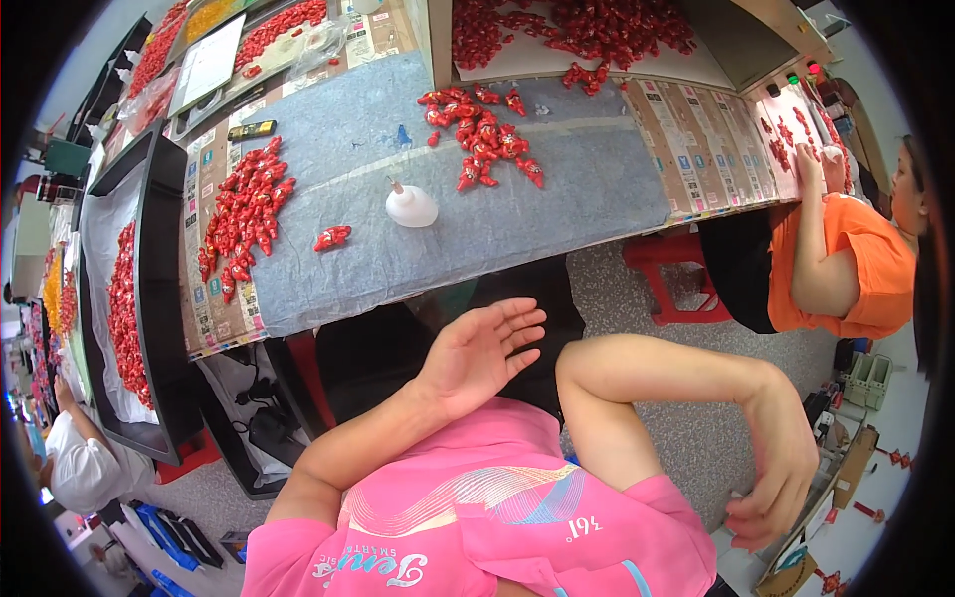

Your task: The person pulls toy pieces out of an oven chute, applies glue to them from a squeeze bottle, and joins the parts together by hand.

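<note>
My left hand is held over my lap, before the table's near edge. Its palm is turned up, its fingers are apart and nothing lies in it. Off to the right, my right hand hangs from a bent wrist beside my shoulder, away from the table. Its fingers are loosely bent, with nothing visible in them. Nearest on the blue-grey cloth stands a white squeeze bottle with a thin tip. One small red figure lies left of it. Larger groups of red figures lie left and red pieces lie behind.
A black tray with red pieces stands at the left edge. An open box of red pieces stands at the back. A dark tube lies back left. A person in orange works at right, near a red stool.
</note>
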Tool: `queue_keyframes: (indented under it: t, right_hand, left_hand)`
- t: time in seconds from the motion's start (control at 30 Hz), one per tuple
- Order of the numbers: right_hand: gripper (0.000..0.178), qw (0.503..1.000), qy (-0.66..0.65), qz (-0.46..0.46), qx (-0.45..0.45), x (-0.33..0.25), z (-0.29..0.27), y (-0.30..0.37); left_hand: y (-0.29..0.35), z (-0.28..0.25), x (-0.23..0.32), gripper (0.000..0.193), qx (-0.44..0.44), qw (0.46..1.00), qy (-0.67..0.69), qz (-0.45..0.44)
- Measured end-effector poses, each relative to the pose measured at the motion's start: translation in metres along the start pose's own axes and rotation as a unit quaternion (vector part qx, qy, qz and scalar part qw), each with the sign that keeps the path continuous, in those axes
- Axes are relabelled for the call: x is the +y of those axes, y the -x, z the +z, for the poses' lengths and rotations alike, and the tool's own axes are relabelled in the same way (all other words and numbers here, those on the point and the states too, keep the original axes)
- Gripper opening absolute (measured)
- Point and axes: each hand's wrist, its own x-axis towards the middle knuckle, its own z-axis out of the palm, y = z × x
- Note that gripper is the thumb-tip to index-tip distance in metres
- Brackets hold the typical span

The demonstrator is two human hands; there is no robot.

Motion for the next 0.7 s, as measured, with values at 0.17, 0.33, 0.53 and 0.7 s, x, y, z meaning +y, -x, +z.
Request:
queue_keyframes:
  t: [0.17, 0.33, 0.53, 0.7]
  right_hand:
    - [0.026, 0.996, 0.016, -0.014, -0.081, -0.008, 0.012, -0.016]
    - [0.029, 0.989, 0.081, 0.057, -0.114, -0.017, 0.026, -0.028]
    - [0.019, 0.993, 0.05, 0.065, -0.08, -0.004, 0.014, -0.031]
    - [0.02, 0.992, 0.088, 0.05, -0.079, -0.008, 0.02, -0.031]
  left_hand:
    - [-0.019, 0.005, -0.033, 0.022, 0.038, 0.994, -0.006, -0.102]
    - [-0.022, -0.006, -0.052, 0.013, -0.019, 0.99, 0.017, -0.141]
    - [-0.025, 0.012, -0.06, 0.023, 0.029, 0.993, -0.048, -0.105]
    - [-0.019, 0.005, -0.054, 0.019, 0.022, 0.992, -0.056, -0.114]
